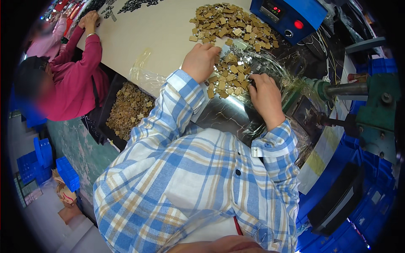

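My left hand [200,62] is at the left edge of a small heap of flat tan pieces [231,75] with silvery metal ends. Its fingers are curled together, and whatever they pinch is hidden. At the heap's right edge is my right hand [266,98], its fingers bent and its thumb apart from the index finger, with nothing visible between them. Just beyond the hands, a bigger pile of the same tan pieces [230,21] covers part of the pale tabletop [147,36]. Some silvery parts [242,55] lie between the two heaps.
A blue control box [289,19] with a lit display stands at the far right. Nearer on the right is a green machine [377,114] with a metal shaft. Clear plastic [145,71] lies left. A black bin [128,109] holds more tan pieces. A co-worker in pink [80,88] sits left.
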Demonstrator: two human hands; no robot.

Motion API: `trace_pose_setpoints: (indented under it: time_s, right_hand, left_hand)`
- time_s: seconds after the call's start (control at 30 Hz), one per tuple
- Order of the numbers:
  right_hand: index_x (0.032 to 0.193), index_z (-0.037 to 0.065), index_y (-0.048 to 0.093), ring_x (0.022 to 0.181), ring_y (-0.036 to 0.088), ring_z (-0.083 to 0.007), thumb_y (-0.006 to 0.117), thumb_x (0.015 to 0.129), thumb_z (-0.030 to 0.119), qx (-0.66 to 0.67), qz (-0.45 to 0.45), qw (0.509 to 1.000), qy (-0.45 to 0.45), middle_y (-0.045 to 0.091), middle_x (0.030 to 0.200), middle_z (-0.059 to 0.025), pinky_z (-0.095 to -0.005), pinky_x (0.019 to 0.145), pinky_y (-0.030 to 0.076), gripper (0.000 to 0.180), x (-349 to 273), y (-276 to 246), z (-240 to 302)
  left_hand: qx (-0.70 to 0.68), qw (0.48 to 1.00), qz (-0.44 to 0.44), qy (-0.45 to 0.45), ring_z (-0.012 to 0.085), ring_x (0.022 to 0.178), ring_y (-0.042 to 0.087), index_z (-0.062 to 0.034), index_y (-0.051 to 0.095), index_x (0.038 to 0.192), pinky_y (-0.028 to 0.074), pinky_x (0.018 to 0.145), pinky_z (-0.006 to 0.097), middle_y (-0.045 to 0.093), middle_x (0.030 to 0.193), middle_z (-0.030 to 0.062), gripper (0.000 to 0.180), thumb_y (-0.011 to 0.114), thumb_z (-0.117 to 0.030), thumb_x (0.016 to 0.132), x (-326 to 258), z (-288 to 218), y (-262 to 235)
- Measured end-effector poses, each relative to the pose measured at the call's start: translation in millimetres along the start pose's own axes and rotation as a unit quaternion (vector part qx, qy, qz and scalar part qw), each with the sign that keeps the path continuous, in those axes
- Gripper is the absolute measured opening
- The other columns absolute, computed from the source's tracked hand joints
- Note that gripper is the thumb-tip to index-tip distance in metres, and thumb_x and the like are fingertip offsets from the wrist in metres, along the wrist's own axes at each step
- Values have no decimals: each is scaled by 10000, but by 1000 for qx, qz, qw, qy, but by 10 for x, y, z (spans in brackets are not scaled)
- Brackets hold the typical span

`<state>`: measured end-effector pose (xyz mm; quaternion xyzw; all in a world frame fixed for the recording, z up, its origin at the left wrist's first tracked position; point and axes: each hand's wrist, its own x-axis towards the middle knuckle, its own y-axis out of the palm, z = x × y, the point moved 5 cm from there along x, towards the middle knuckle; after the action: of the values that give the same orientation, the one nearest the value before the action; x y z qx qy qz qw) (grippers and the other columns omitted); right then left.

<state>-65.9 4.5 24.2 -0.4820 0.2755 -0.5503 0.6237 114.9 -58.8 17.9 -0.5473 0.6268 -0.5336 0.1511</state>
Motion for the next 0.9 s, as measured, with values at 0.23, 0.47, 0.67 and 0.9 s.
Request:
trace_pose_setpoints:
  time_s: [0.23,0.47,0.67,0.9]
  right_hand:
    - [818,55,583,780,542,-316,576,758,94,52,-48,997,12,553,782,-122,-391,677,443,72,-71,43,9]
    - [784,38,572,745,552,-299,581,767,73,67,-105,992,14,557,780,-116,-358,641,453,39,-144,-113,2]
    - [899,3,541,731,586,-135,561,841,63,455,-70,875,150,590,840,-70,-232,606,465,86,-359,-160,-155]
    - [988,3,520,715,574,-93,550,861,73,542,-48,816,197,587,838,-48,-209,630,463,148,-543,-51,-175]
  left_hand:
    - [-16,999,-29,-37,314,703,573,-63,598,896,470,616,378,568,784,117,154,543,-25,758,-96,31,-81]
    - [-159,976,-124,-83,202,674,613,-44,594,955,477,569,306,598,788,78,159,572,-34,798,-163,102,-149]
    - [-582,757,46,-293,155,665,616,2,556,1021,489,568,221,603,794,61,181,549,-36,844,-300,-198,-52]
    - [-653,675,144,-312,195,796,633,12,541,1031,526,707,246,592,900,97,183,522,-10,850,-475,-568,132]
